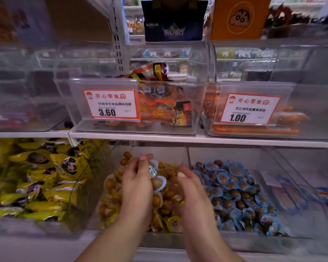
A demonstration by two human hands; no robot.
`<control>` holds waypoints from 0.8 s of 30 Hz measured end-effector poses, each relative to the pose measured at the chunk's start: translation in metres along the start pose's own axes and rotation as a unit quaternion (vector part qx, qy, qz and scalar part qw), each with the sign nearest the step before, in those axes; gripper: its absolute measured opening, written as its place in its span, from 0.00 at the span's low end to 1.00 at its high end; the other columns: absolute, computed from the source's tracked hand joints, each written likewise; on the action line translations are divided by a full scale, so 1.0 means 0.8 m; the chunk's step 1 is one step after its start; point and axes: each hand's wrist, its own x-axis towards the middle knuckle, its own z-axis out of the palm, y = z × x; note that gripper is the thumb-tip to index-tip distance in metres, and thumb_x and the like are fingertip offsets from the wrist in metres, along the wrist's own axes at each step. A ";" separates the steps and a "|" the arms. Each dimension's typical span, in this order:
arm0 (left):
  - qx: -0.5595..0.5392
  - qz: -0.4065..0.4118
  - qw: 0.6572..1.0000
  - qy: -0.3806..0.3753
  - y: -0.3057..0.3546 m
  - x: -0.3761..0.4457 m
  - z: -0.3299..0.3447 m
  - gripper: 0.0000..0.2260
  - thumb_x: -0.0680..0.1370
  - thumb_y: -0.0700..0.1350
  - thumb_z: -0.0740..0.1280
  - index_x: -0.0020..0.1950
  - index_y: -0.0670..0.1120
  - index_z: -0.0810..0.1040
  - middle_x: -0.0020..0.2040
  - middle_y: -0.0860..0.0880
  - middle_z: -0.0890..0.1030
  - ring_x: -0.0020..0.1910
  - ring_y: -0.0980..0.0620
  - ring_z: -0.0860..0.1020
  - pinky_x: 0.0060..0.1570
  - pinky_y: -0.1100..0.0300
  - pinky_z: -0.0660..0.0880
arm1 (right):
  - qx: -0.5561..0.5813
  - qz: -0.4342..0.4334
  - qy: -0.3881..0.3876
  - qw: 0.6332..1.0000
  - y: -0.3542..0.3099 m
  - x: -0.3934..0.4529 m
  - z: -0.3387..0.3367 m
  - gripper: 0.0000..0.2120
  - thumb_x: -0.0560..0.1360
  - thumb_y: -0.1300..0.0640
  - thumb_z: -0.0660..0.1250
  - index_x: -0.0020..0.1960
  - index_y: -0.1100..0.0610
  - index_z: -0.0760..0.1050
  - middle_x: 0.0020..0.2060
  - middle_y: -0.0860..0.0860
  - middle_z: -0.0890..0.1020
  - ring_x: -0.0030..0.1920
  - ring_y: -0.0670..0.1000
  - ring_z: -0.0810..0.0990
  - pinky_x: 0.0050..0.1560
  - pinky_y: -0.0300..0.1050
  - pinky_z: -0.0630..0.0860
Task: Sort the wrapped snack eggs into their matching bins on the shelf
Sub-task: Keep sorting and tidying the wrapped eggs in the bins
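Two bare hands work over a clear bin of yellow-wrapped eggs (165, 201) on the lower tier of a snack shelf. The white shelf edge (197, 139) runs across the scene just above the fingertips, at 12 o'clock from the hands, leaving a shallow opening between it and the heaped eggs. A clear divider wall (187, 156) at 2 o'clock separates this bin from the bin of blue-wrapped eggs (239, 193) at 3 o'clock. At 9 o'clock, beyond a curved clear wall, lie yellow snack packets (38, 184).

The left hand (138, 184) has its fingers curled and close together, gripping several blue-wrapped eggs (157, 181) that show along its 3 o'clock side, between the fingers and the palm, above the yellow heap. The right hand (189, 188) is blurred; its fingers appear loosely curved over the yellow eggs, thumb pointing to 11 o'clock, and whether they hold anything cannot be told. The held eggs sit in the narrow gap between the two hands.

On the tier above, clear bins carry price tags reading 3.60 (112, 104) and 1.00 (249, 109).
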 end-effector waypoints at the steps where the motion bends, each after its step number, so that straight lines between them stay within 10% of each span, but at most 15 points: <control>1: 0.039 0.061 0.997 -0.002 -0.001 -0.014 0.001 0.12 0.83 0.51 0.61 0.47 0.51 0.82 0.41 0.54 0.84 0.38 0.56 0.82 0.36 0.61 0.77 | 0.073 0.063 -0.032 0.995 0.001 -0.007 0.010 0.21 0.71 0.40 0.68 0.62 0.44 0.80 0.56 0.44 0.84 0.58 0.46 0.82 0.64 0.50 0.76; 7: 0.370 0.303 0.841 -0.255 -0.022 -0.068 -0.001 0.25 0.81 0.62 0.44 0.70 0.58 0.73 0.67 0.64 0.73 0.70 0.61 0.65 0.68 0.52 0.65 | 0.255 0.165 -0.041 0.952 -0.016 0.000 -0.023 0.25 0.76 0.44 0.68 0.62 0.63 0.80 0.58 0.63 0.83 0.58 0.60 0.83 0.60 0.54 0.79; 10: 0.239 0.229 0.882 -0.335 -0.017 -0.066 0.000 0.22 0.79 0.65 0.49 0.72 0.66 0.64 0.72 0.74 0.62 0.75 0.68 0.55 0.73 0.67 0.55 | 0.233 0.113 -0.021 0.966 -0.023 0.021 -0.052 0.18 0.76 0.49 0.71 0.56 0.63 0.81 0.48 0.59 0.85 0.46 0.56 0.86 0.40 0.47 0.81; 14: 0.129 0.138 0.929 -0.320 -0.018 -0.045 -0.007 0.21 0.77 0.68 0.57 0.70 0.69 0.69 0.69 0.69 0.70 0.70 0.69 0.67 0.64 0.62 0.66 | 0.165 0.051 0.033 0.984 -0.034 0.057 -0.090 0.09 0.76 0.57 0.71 0.50 0.63 0.79 0.34 0.59 0.79 0.29 0.51 0.76 0.19 0.38 0.65; 17: 0.135 0.146 0.952 -0.234 -0.026 -0.004 -0.013 0.09 0.81 0.55 0.63 0.57 0.65 0.80 0.53 0.57 0.84 0.51 0.59 0.81 0.47 0.65 0.73 | 0.083 0.020 0.103 0.991 -0.041 0.102 -0.138 0.10 0.77 0.56 0.69 0.52 0.64 0.77 0.42 0.63 0.80 0.38 0.55 0.82 0.30 0.43 0.75; 19: 0.169 0.162 0.949 -0.209 -0.034 0.024 -0.022 0.14 0.82 0.44 0.63 0.53 0.63 0.82 0.46 0.52 0.85 0.45 0.56 0.81 0.42 0.68 0.75 | -0.165 0.006 0.148 0.975 -0.037 0.126 -0.172 0.20 0.81 0.48 0.65 0.68 0.59 0.74 0.58 0.60 0.82 0.56 0.58 0.82 0.50 0.50 0.77; 21: 0.212 0.175 0.938 -0.212 -0.033 0.045 -0.032 0.17 0.82 0.40 0.64 0.53 0.63 0.82 0.48 0.60 0.84 0.48 0.63 0.81 0.49 0.66 0.77 | -0.405 -0.035 0.152 0.901 -0.022 0.133 -0.203 0.25 0.82 0.46 0.61 0.77 0.51 0.65 0.70 0.55 0.75 0.69 0.55 0.74 0.63 0.48 0.73; 24: 0.290 0.202 0.911 -0.210 -0.021 0.064 -0.046 0.13 0.81 0.45 0.64 0.54 0.65 0.80 0.49 0.68 0.82 0.50 0.69 0.79 0.49 0.75 0.72 | -0.451 -0.086 0.131 0.878 0.002 0.112 -0.228 0.17 0.82 0.57 0.63 0.69 0.50 0.75 0.65 0.50 0.80 0.66 0.52 0.78 0.63 0.43 0.74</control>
